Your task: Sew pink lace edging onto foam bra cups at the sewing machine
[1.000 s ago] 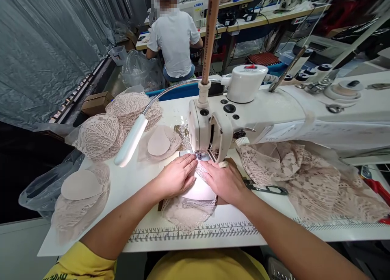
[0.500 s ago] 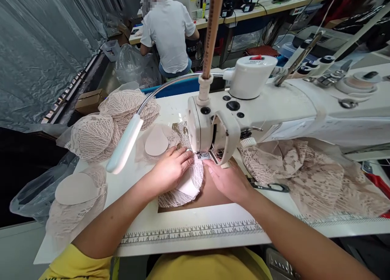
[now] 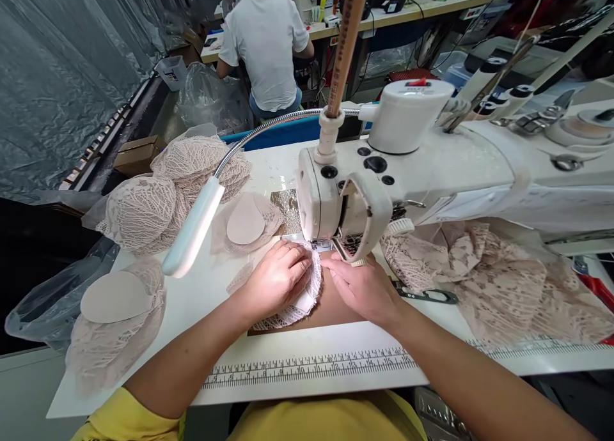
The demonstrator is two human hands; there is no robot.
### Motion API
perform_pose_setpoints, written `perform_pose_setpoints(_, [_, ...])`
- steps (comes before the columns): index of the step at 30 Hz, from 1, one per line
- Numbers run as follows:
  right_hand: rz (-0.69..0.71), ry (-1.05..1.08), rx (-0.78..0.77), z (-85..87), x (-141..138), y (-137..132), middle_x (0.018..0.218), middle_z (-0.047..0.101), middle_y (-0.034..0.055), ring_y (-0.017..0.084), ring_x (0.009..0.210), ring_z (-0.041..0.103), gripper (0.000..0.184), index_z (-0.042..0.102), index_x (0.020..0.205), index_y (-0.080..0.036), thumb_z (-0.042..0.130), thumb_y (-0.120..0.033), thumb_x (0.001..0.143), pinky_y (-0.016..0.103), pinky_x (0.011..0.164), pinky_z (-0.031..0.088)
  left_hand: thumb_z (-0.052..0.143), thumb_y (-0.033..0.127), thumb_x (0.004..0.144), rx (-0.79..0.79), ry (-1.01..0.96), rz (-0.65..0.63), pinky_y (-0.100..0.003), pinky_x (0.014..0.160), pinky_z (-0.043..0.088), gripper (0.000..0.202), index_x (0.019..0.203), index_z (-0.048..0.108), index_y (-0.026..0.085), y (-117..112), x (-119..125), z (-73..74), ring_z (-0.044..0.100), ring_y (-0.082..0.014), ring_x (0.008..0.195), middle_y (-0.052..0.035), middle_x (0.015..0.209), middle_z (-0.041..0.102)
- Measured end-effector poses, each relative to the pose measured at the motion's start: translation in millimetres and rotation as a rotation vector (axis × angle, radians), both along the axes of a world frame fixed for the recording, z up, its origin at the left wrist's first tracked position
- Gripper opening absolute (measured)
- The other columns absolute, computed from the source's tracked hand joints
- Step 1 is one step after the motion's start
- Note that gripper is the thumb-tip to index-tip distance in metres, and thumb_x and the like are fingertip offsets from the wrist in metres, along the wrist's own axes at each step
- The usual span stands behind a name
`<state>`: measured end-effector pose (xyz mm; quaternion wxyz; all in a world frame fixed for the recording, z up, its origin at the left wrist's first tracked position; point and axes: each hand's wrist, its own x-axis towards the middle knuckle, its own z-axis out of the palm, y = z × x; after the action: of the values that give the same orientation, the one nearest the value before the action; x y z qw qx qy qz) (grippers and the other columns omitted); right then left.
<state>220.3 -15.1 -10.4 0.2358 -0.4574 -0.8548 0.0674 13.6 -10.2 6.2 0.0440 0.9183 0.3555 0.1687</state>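
A beige lace piece [image 3: 315, 276] with a rounded, stitched-looking edge lies under the needle area of a white sewing machine [image 3: 319, 195]. A smooth pale panel shows within it. My left hand [image 3: 278, 278] rests on top of the lace with bent fingers gathered on it, covering much of the piece. On the other side, my right hand [image 3: 362, 287] has its fingers drawn together at the lace's right edge, close to the presser foot [image 3: 325, 244]. The right fingertips are partly hidden by the machine's guard.
Stacked lace cups [image 3: 139, 214] and lace pieces with smooth ovals [image 3: 118, 297] lie left, below a lamp [image 3: 194, 227]. Crumpled lace [image 3: 503, 281] and a dark-handled tool [image 3: 429, 294] are right. A ruler strip [image 3: 307, 367] runs along the front edge. Another person [image 3: 263, 48] sits ahead.
My left hand has curled its fingers more and shifted slightly, and the lace beneath has turned, with a flap now showing left of the hand. My right hand stays near the foot.
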Motion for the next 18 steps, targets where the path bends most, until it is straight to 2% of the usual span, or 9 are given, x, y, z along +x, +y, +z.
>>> perform_pose_setpoints(5, [0.106, -0.009, -0.045, 5.3, 0, -1, 0.079, 0.065, 0.0034, 0.016, 0.073, 0.054, 0.028, 0.073, 0.087, -0.022, 0.046, -0.017, 0.091, 0.029, 0.074, 0.039, 0.045, 0.023, 0.095, -0.045, -0.067, 0.074, -0.033, 0.071, 0.047, 0.024, 0.088, 0.066, 0.015, -2, 8, -4.1, 0.053, -0.0189, 0.079, -0.0081, 0.083, 0.061])
perform_pose_setpoints(10, [0.114, 0.024, -0.051, 3.2, 1, 0, 0.076, 0.064, 0.0033, 0.016, 0.073, 0.053, 0.028, 0.073, 0.085, -0.021, 0.046, -0.018, 0.091, 0.028, 0.072, 0.039, 0.041, 0.024, 0.096, -0.115, -0.068, 0.142, -0.027, 0.058, 0.043, 0.029, 0.079, 0.063, 0.014, -2, 10, -13.1, 0.053, -0.0154, 0.068, -0.0063, 0.075, 0.056])
perform_pose_setpoints(13, [0.106, 0.033, -0.056, 1.5, 1, 0, 0.075, 0.063, 0.0034, 0.016, 0.073, 0.053, 0.028, 0.073, 0.086, -0.021, 0.046, -0.018, 0.091, 0.027, 0.07, 0.039, 0.041, 0.021, 0.095, -0.104, -0.039, 0.161, -0.025, 0.055, 0.041, 0.03, 0.074, 0.061, 0.014, -1, 10, -15.3, 0.052, -0.0144, 0.063, -0.0053, 0.07, 0.056])
perform_pose_setpoints(18, [0.098, 0.017, -0.063, 1.5, 1, 0, 0.073, 0.062, 0.003, 0.016, 0.07, 0.052, 0.026, 0.073, 0.088, -0.022, 0.047, -0.019, 0.091, 0.027, 0.069, 0.039, 0.046, 0.023, 0.092, -0.129, -0.074, 0.184, -0.025, 0.056, 0.042, 0.023, 0.077, 0.061, 0.014, 0, 9, -13.1, 0.056, -0.0151, 0.066, -0.0059, 0.073, 0.06])
